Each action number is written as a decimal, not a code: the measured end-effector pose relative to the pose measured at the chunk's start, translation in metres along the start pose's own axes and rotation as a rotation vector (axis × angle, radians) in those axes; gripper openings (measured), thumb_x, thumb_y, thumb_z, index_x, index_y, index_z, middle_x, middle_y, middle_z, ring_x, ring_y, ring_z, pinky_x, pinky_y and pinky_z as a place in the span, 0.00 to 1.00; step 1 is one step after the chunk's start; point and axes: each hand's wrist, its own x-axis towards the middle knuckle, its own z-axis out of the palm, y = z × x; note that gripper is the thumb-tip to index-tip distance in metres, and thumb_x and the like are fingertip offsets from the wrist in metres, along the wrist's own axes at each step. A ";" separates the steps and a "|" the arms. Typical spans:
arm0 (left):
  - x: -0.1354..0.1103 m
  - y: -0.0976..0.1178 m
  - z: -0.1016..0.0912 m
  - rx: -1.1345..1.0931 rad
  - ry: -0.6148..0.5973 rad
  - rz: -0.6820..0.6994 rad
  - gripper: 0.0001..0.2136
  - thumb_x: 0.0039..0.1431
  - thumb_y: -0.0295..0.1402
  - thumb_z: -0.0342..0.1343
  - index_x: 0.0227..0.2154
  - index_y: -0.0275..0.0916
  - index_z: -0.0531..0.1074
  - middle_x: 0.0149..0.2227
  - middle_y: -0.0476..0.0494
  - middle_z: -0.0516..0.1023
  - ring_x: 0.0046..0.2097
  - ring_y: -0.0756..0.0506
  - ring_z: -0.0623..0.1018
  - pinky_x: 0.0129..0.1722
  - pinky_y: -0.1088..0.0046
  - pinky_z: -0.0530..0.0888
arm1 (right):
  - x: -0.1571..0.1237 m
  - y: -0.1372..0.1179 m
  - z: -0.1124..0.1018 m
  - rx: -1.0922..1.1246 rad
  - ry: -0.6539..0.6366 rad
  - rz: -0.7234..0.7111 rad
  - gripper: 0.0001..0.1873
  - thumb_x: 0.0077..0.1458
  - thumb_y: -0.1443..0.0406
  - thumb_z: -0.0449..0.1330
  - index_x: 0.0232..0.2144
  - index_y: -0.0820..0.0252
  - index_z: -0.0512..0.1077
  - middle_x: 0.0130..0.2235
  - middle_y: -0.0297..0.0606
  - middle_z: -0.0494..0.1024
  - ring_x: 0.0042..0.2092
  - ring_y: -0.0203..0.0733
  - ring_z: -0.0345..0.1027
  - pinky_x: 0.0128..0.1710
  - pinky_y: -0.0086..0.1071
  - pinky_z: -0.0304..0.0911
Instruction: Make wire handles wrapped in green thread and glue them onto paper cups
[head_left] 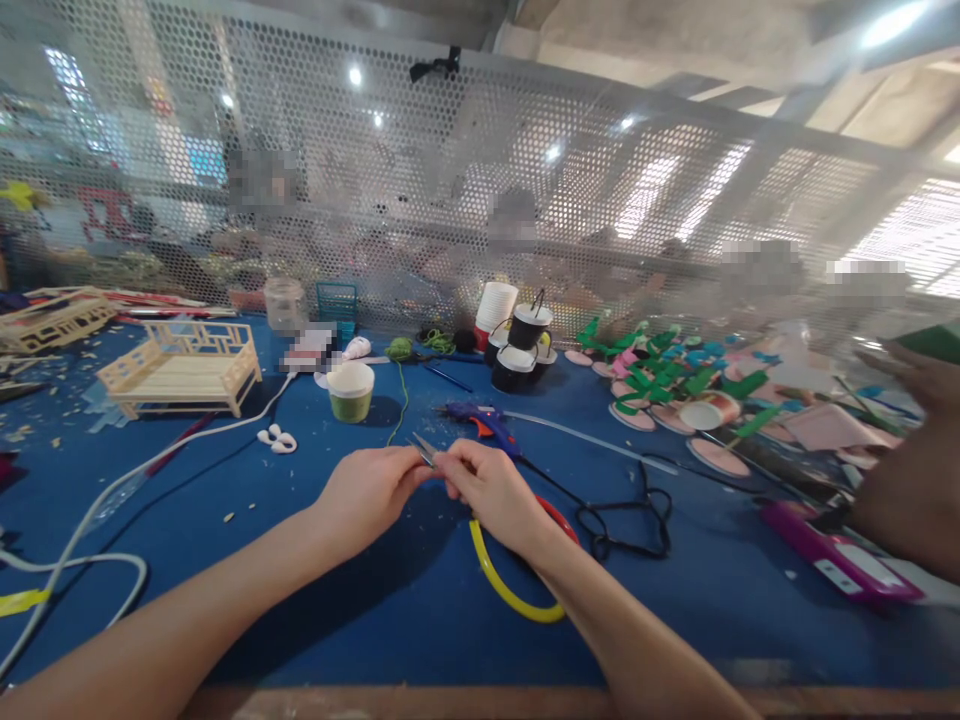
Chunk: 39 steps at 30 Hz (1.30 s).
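While the right hand [491, 492] clasps scissors [487, 565], silver-bladed with yellow and red loop handles, the left hand [371, 497] pinches its fingers together near the blades [425, 450], contents hidden.

The blue tabletop [360, 620] carries a miniature wooden bench [180, 372], green-and-white cup [350, 402] and glue gun [486, 418].

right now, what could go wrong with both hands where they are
The left hand has its fingertips close to the pointed end of the scissors in the right hand, so a slip might nick a finger. The glue gun lies just beyond the right hand; if hot, which the picture can't show, it could burn a knuckle.
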 end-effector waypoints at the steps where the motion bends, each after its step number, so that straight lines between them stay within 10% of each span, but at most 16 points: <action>1: 0.000 0.000 0.000 0.017 -0.013 -0.014 0.12 0.58 0.33 0.42 0.28 0.35 0.69 0.28 0.43 0.75 0.31 0.45 0.74 0.28 0.73 0.66 | 0.000 0.000 -0.001 0.017 0.001 -0.017 0.12 0.49 0.62 0.51 0.18 0.60 0.62 0.17 0.29 0.64 0.20 0.29 0.54 0.20 0.24 0.51; 10: 0.000 0.001 0.001 0.016 0.002 -0.006 0.11 0.57 0.32 0.43 0.29 0.35 0.70 0.28 0.44 0.76 0.31 0.46 0.75 0.29 0.74 0.67 | 0.003 0.003 -0.007 0.081 -0.037 0.152 0.27 0.53 0.50 0.41 0.17 0.62 0.63 0.14 0.31 0.62 0.16 0.29 0.54 0.16 0.24 0.50; 21: 0.002 -0.002 -0.002 0.048 -0.049 -0.042 0.11 0.57 0.32 0.43 0.30 0.36 0.70 0.30 0.43 0.76 0.33 0.44 0.75 0.30 0.72 0.67 | 0.003 -0.001 -0.007 0.136 -0.014 -0.014 0.04 0.46 0.65 0.55 0.25 0.61 0.66 0.22 0.30 0.68 0.24 0.31 0.60 0.24 0.25 0.56; 24: 0.003 -0.003 -0.002 0.038 -0.005 -0.037 0.11 0.57 0.32 0.43 0.31 0.36 0.70 0.31 0.43 0.76 0.33 0.45 0.74 0.31 0.72 0.67 | 0.006 0.000 -0.012 0.238 0.068 -0.041 0.11 0.48 0.63 0.54 0.35 0.61 0.66 0.30 0.35 0.71 0.29 0.33 0.63 0.26 0.26 0.58; 31: 0.002 -0.004 -0.001 0.032 0.025 -0.021 0.11 0.57 0.32 0.43 0.28 0.36 0.70 0.29 0.44 0.75 0.32 0.46 0.74 0.31 0.72 0.67 | 0.009 0.008 -0.016 0.139 0.295 -0.047 0.18 0.51 0.55 0.49 0.18 0.61 0.64 0.14 0.28 0.60 0.18 0.30 0.52 0.20 0.25 0.52; 39: 0.001 -0.002 -0.001 0.033 -0.007 -0.004 0.11 0.57 0.32 0.43 0.30 0.36 0.70 0.31 0.43 0.76 0.33 0.45 0.74 0.31 0.72 0.67 | 0.004 0.004 -0.010 -0.069 0.022 -0.011 0.22 0.52 0.53 0.46 0.14 0.60 0.59 0.13 0.28 0.58 0.17 0.30 0.51 0.18 0.26 0.49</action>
